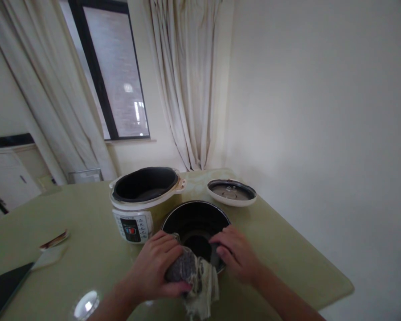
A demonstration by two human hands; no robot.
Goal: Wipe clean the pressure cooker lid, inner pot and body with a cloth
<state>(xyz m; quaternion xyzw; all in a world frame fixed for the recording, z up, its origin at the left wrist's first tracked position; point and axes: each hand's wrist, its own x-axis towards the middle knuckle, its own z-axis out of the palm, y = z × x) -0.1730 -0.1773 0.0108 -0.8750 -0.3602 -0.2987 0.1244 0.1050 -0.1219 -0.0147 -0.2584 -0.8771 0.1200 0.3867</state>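
A black inner pot (195, 218) stands on the greenish table (287, 249) right in front of me. My left hand (155, 265) is closed round a bunched grey and white cloth (194, 276) at the pot's near rim. My right hand (236, 254) rests on the pot's right near rim, fingers curled over the edge. Behind the pot sits a cream electric cooker base (142, 200) with its cavity uncovered and a control panel facing me.
The cooker's lid (231, 192) lies upside down at the back right of the table. A dark tablet-like slab (3, 292), a white card and a small packet (55, 240) lie at the left. Wall at right; curtains and window behind.
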